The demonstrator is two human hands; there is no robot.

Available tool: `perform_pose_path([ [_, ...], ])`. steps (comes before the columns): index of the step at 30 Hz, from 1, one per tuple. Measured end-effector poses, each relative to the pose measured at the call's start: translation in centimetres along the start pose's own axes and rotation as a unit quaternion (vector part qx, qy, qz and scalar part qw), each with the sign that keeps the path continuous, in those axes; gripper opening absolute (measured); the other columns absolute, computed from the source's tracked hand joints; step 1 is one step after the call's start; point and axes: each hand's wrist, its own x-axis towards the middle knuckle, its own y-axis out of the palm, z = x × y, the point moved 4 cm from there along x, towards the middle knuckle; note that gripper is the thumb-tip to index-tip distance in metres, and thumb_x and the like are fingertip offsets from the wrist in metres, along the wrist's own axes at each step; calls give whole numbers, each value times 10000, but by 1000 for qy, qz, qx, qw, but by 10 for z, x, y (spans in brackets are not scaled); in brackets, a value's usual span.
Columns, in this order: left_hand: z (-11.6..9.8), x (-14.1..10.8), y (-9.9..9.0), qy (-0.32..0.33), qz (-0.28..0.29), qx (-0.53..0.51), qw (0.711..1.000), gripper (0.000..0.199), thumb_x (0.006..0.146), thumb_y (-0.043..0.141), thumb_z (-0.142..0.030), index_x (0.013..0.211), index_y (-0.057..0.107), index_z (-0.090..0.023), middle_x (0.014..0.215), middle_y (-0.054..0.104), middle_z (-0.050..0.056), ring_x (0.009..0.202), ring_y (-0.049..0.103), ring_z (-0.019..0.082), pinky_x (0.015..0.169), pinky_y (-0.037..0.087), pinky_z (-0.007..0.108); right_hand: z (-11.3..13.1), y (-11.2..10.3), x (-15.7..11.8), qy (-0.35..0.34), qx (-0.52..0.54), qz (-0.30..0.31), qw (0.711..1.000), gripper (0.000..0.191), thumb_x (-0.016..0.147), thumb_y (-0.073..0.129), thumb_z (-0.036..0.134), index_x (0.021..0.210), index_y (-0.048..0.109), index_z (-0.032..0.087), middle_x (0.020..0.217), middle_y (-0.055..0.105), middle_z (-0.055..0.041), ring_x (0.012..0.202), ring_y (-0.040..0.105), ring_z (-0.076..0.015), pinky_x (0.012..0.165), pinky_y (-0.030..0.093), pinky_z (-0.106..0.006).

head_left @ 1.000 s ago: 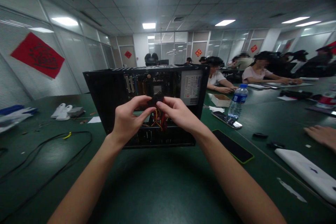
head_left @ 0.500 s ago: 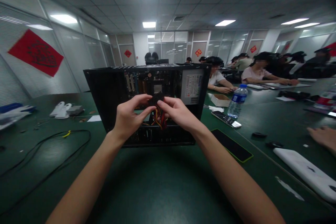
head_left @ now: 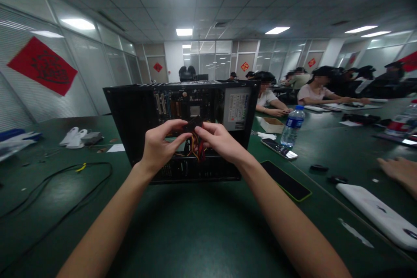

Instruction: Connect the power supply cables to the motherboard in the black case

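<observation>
An open black computer case stands on the green table, its inner boards facing me. In front of it, my left hand pinches the left side of a small black connector. The fingers of my right hand are closed on the same connector from the right. Red, yellow and black wires hang below it between my hands. Behind my fingers is the motherboard, and a labelled silver power supply sits at the upper right of the case.
A water bottle, a phone and a green-edged black phone lie or stand right of the case. A black cable curves at left. Another person's hand rests at the right edge.
The view has shifted slightly, and the table items at right appear a little further left. Both hands keep nearly the same pose on the connector.
</observation>
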Motion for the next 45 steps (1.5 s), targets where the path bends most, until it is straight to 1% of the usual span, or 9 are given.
perform_pose_path([
  [14, 0, -4, 5, 45, 10, 62, 997, 363, 848, 774, -301, 1160, 672, -146, 1065, 773, 69, 866, 747, 156, 824, 608, 243, -6, 4, 1, -12, -39, -23, 999, 417, 902, 599, 579, 905, 608, 161, 722, 628, -2, 624, 576, -115, 555, 441, -222],
  [21, -3, -4, 5, 81, 20, 88, 993, 316, 887, 729, -262, 1166, 655, -133, 1069, 770, 73, 904, 753, 158, 849, 598, 226, -1, 5, 1, -42, -74, -28, 996, 310, 915, 608, 450, 997, 650, 154, 838, 668, -25, 772, 613, -139, 709, 497, -255],
  [27, -4, -4, 6, 77, 20, 91, 993, 317, 899, 714, -277, 1184, 648, -156, 1054, 772, 61, 901, 755, 168, 850, 601, 248, -2, 4, 1, -5, -56, -50, 997, 304, 853, 661, 454, 899, 660, 153, 726, 658, -18, 649, 602, -139, 606, 472, -252],
  [29, -7, -3, 7, 48, 21, 79, 995, 345, 886, 726, -273, 1200, 650, -155, 1039, 773, 59, 880, 753, 172, 840, 601, 258, -2, 2, 2, 2, -46, -68, 997, 303, 823, 679, 456, 840, 653, 155, 694, 644, -13, 613, 585, -135, 589, 458, -252],
  [32, -11, -1, 12, -65, 41, 31, 997, 370, 867, 729, -289, 1208, 677, -154, 1005, 781, 56, 853, 749, 189, 815, 595, 278, -3, -1, 7, -8, -32, -116, 993, 334, 788, 702, 479, 777, 643, 151, 704, 638, -16, 625, 565, -129, 610, 448, -253],
  [36, -7, 2, 29, -204, 159, -26, 966, 213, 879, 651, -326, 967, 771, -174, 924, 790, 31, 828, 738, 223, 722, 548, 283, -9, 0, 17, -69, -64, -204, 975, 366, 817, 682, 509, 777, 633, 149, 740, 638, -16, 679, 555, -136, 648, 438, -250],
  [40, 23, 3, 43, -263, 229, -36, 937, 311, 912, 532, -336, 804, 756, -151, 813, 771, 25, 744, 692, 208, 650, 462, 262, -33, -4, 34, -124, -136, -249, 951, 355, 915, 573, 495, 844, 633, 153, 809, 662, -25, 780, 578, -153, 735, 448, -244],
  [42, 45, -2, 50, -285, 256, -17, 923, 358, 927, 486, -351, 816, 761, -149, 826, 773, 32, 767, 681, 206, 685, 457, 262, -52, -12, 43, -98, -187, -238, 948, 348, 960, 505, 464, 873, 629, 151, 869, 678, -40, 851, 595, -159, 781, 446, -238],
  [45, 75, -15, 64, -318, 295, 23, 901, 388, 928, 464, -349, 773, 761, -151, 781, 764, 50, 737, 666, 201, 692, 450, 270, -84, -34, 49, 28, -293, -201, 934, 305, 980, 492, 376, 825, 619, 147, 870, 683, -44, 865, 608, -153, 763, 422, -223],
])
